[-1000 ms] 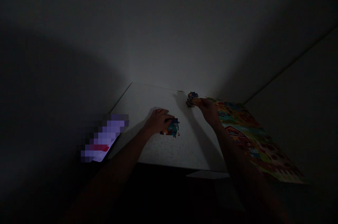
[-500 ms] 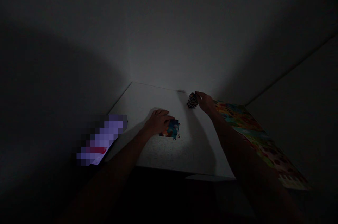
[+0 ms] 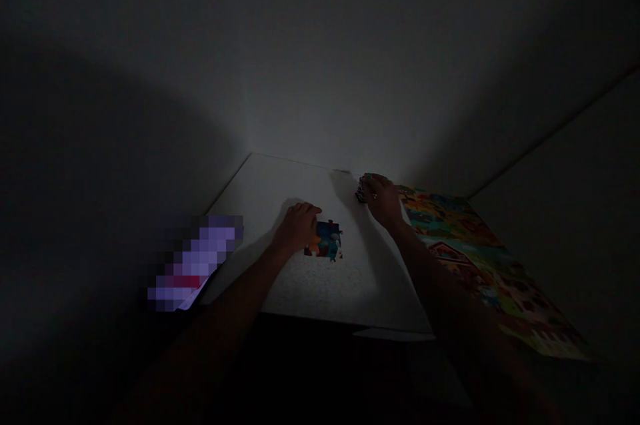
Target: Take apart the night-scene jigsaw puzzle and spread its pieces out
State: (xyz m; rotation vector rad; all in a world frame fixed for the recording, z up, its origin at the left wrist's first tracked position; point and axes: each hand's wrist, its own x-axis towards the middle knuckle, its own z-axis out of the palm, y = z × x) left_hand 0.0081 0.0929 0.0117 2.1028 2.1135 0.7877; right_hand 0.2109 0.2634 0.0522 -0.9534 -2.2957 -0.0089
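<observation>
On my feed from the head camera, the left hand rests palm-down with its fingers curled, up against the left edge of a small patch of joined jigsaw puzzle. I cannot tell whether it pinches a piece or only lies against the patch. The right hand arches over a small heap of loose puzzle pieces, its fingers bent down onto them. The back of that hand blocks my view, so I cannot tell whether it is pinching anything.

The patch, mostly blue with orange and red, lies flat near the middle of a speckled white board. The heap sits beyond it and to its right, close to the board's far edge. Just right of the board lies a large printed farm picture, bright with color and showing a red-roofed barn, running toward the lower right. Just left of the board's near corner lies a purple and red object, too pixelated for me to name. A pale wall rises behind the board, and the whole scene is dim.
</observation>
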